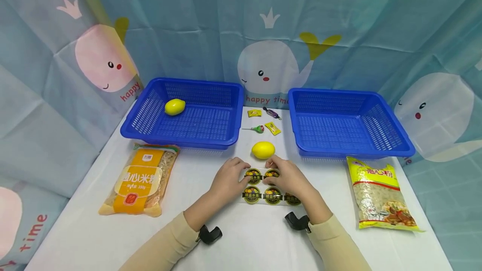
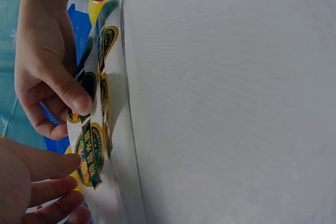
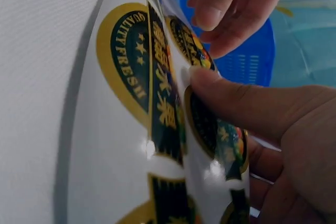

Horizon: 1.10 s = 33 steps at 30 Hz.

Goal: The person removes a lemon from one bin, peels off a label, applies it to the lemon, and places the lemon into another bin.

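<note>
While two lemons (image 1: 263, 149) wait, both hands (image 1: 229, 179) pinch one sticker sheet (image 1: 272, 196).

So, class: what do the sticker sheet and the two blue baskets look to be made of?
Sticker sheet: glossy coated paper or film, judging by glare spots and its easy curl. Blue baskets: seemingly rigid moulded plastic, with uniform colour and perforated mesh walls.

A big blue-green curtain (image 1: 211, 20) hangs behind and at both sides. It has creases and folds in it. White and pink whales (image 1: 269, 68) are drawn on it, with little crowns on top and red words that say "happy time". In front stands a table with a white cloth (image 1: 248, 241). The light is bright and even.
</note>
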Each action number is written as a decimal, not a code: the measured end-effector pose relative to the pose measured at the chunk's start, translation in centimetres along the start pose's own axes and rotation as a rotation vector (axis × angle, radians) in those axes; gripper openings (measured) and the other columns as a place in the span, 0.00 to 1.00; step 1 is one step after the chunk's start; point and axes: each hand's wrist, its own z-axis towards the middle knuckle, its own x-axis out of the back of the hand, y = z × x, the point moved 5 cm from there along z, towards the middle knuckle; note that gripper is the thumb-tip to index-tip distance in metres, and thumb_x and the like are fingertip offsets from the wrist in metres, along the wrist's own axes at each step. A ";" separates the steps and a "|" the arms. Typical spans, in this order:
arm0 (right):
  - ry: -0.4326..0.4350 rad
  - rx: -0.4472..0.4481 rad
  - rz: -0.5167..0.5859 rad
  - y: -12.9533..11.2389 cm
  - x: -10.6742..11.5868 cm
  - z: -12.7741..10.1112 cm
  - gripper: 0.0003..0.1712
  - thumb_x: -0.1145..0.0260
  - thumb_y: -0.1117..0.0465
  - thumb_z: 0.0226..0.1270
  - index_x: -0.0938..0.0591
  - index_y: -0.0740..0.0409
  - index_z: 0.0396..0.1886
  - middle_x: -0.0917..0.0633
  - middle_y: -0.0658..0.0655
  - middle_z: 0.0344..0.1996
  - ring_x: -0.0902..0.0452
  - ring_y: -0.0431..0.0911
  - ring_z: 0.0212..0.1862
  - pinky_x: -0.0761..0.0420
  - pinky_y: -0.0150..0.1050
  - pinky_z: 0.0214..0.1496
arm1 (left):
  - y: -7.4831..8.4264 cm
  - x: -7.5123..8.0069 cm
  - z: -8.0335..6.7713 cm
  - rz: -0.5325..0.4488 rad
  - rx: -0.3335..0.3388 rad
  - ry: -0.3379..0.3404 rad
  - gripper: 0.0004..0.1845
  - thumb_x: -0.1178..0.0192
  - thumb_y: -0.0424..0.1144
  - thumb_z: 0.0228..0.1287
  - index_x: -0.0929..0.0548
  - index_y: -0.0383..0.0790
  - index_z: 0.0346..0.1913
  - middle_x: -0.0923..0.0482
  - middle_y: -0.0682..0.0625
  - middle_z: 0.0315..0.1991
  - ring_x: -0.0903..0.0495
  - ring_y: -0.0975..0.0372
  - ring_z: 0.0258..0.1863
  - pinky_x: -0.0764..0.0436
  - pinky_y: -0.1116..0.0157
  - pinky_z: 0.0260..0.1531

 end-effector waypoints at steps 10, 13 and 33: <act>-0.023 0.098 0.105 -0.2 0.4 0.0 0.21 0.22 0.56 0.59 0.17 0.50 0.51 0.13 0.50 0.43 0.19 0.45 0.47 0.18 0.48 0.54 | 0.2 0.6 0.1 -0.075 0.026 0.027 0.08 0.28 0.37 0.60 0.16 0.44 0.39 0.18 0.51 0.38 0.22 0.59 0.41 0.20 0.59 0.46; -0.050 0.116 0.172 0.2 0.5 0.2 0.20 0.22 0.55 0.59 0.16 0.52 0.50 0.14 0.48 0.39 0.20 0.44 0.42 0.19 0.44 0.49 | 0.1 0.7 0.2 -0.153 0.051 0.020 0.08 0.28 0.36 0.60 0.19 0.46 0.35 0.20 0.54 0.33 0.24 0.62 0.36 0.22 0.61 0.41; 0.030 0.031 -0.104 1.2 -0.4 1.0 0.21 0.18 0.53 0.52 0.15 0.52 0.43 0.14 0.49 0.38 0.19 0.44 0.43 0.18 0.44 0.51 | -0.8 0.4 0.1 -0.775 0.241 -0.132 0.06 0.38 0.29 0.69 0.18 0.37 0.46 0.21 0.43 0.39 0.15 0.48 0.24 0.14 0.49 0.28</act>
